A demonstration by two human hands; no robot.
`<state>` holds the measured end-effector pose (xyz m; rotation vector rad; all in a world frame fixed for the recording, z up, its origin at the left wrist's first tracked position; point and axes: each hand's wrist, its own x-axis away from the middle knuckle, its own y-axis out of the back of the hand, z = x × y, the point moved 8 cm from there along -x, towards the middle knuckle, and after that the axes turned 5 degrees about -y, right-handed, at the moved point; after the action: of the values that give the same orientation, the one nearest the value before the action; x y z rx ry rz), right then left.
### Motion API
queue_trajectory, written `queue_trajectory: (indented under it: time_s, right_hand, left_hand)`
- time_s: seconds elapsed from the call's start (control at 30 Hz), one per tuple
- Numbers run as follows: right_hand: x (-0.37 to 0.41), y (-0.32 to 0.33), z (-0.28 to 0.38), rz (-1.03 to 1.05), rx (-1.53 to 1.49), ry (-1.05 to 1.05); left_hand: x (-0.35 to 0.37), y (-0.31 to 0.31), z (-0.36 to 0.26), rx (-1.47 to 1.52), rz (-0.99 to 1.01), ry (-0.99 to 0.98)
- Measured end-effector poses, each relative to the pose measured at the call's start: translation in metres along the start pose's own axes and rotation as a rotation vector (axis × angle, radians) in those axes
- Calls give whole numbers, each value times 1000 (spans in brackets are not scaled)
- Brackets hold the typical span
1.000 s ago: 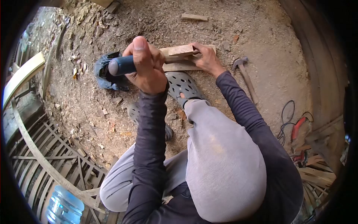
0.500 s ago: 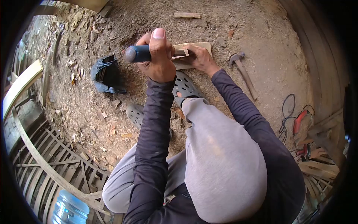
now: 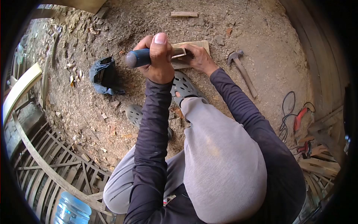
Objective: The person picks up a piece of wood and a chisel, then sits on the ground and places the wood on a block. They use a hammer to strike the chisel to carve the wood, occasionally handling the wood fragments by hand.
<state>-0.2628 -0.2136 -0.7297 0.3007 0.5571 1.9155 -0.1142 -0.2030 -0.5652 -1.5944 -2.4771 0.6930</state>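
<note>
While the left hand (image 3: 161, 61) clenches the blue handle (image 3: 138, 58) — its long axis pointing right, toward the right hand (image 3: 202, 59) — that hand's grip, over the pale board (image 3: 202, 43), is too hidden to tell.

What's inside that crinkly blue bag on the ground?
Only darkness shows through the opening of the crinkly blue bag. Its folds and the shadow hide the rest, so I can't tell whether anything is in there. Outside it, small scraps lie on the ground.
</note>
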Motion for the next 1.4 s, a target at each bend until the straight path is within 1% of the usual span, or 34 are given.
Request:
queue_trajectory:
  time_s: [0.2, 0.27, 0.33, 0.43, 0.47, 0.57, 0.67, 0.7, 0.73, 0.77, 0.87, 0.97, 1.07, 1.13, 1.2, 1.3, 1.33, 1.4]
  right_hand:
    - [0, -2, -1, -1, -6, 24]
    - [0, -1, -1, -11, 3, 30]
    - [1, -3, -4, 3, -17, 3]
    - [1, -1, 1, 15, -27, -6]
    - [0, 1, 4, 18, -26, -3]
    - [0, -3, -2, 11, -19, -3]
    - [2, 7, 11, -14, -26, 52]
    - [3, 6, 12, 9, 14, 35]
    - [3, 6, 12, 30, 54, 20]
    - [4, 6, 11, 51, 93, 3]
    - [6, 4, 7, 62, 35, -25]
    - [9, 13, 12, 53, 88, -40]
    - [39, 65, 9, -228, -12, -76]
    - [75, 112, -18, -371, 183, -192]
    - [122, 150, -45, -436, 463, -441]
    - [177, 161, -99, -295, 832, -557]
    - [185, 157, -103, -273, 821, -569]
    - [198, 148, -111, -224, 797, -582]
  left_hand:
    - [2, -2, -2, -6, 108, -32]
    - [3, 2, -1, -151, 188, -157]
    - [3, -3, -4, -108, 323, -158]
    - [0, -4, -1, -194, 266, -86]
    - [-2, -7, -1, -126, 220, -70]
    - [-5, -17, -2, -159, 160, -71]
    - [0, -31, -4, -378, 331, -170]
    - [3, -37, -5, -450, 398, -204]
    - [5, -43, -6, -462, 449, -246]
    - [5, -45, -6, -455, 449, -235]
    - [6, -49, -5, -447, 446, -211]
    - [8, -50, 0, -467, 435, -200]
    - [7, -57, -6, -522, 448, -262]
    - [7, -58, -7, -497, 437, -301]
    - [6, -58, -5, -414, 407, -334]
    - [1, -58, -4, -339, 394, -318]
    - [-4, -53, 11, -240, 365, -240]
    - [-7, -50, 18, -242, 392, -263]
